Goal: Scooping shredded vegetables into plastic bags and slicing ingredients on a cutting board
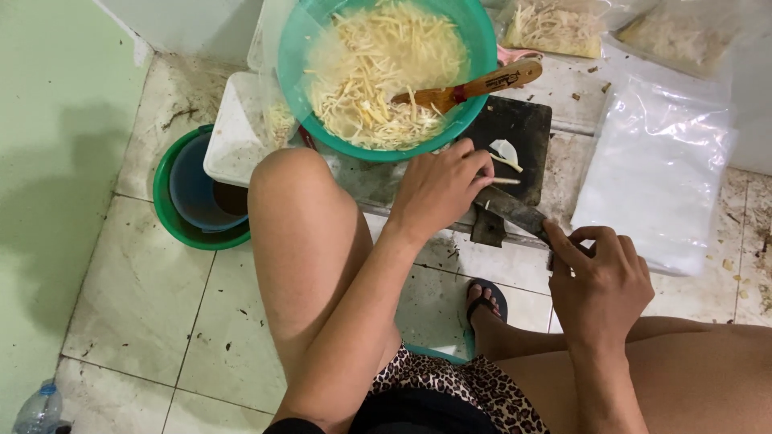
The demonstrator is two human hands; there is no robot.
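knife [515, 210] lies low across the dark cutting board [523, 133], its handle clenched in the right hand [599, 285]; the left hand [438, 189] pinches a thin pale strip [505, 181] beside the blade. fingertips are best kept curled back, cuts short.

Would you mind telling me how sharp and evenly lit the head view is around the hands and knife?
Head view: soft, even light; the left hand and right hand look sharp, the knife blade slightly soft; a broad shadow darkens the floor at left.

Green bucket [173, 217], water bottle [36, 408]
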